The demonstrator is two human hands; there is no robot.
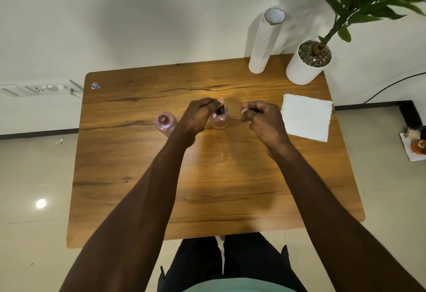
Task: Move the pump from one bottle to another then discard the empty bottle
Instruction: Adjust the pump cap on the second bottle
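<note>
Wood-grain bench (207, 188) fills the middle of the head view, with 2 pink-tinted clear bottles standing near its centre. The open bottle (165, 123) stands at 9 o'clock of the other, its neck bare and its right flank hidden by the left wrist. The second bottle (219, 119) is partly covered by the left hand (196, 118), so only its shoulder and right side show. A dark pump (220, 110) sits at its neck; whether it is seated or merely resting there is hard to make out. The left hand's fingers (208, 103) curl over the pump from 9 o'clock, pinching its top, though the contact itself is blurred. The right hand (262, 119) hangs just to the 3 o'clock side of that bottle, apart from it, fingers (247, 110) curled loosely inward with thumb and forefinger close together; what, if anything, lies between them cannot be told.

At 3 o'clock on the bench lies a white paper towel sheet (307, 117). At 1 o'clock stand a paper roll (265, 42) and a white plant pot (306, 65), its leaves cut off by the frame's top right. A small sticker (95, 86) marks the 10 o'clock corner. Small items on the floor at the right edge are cut off and unclear.
</note>
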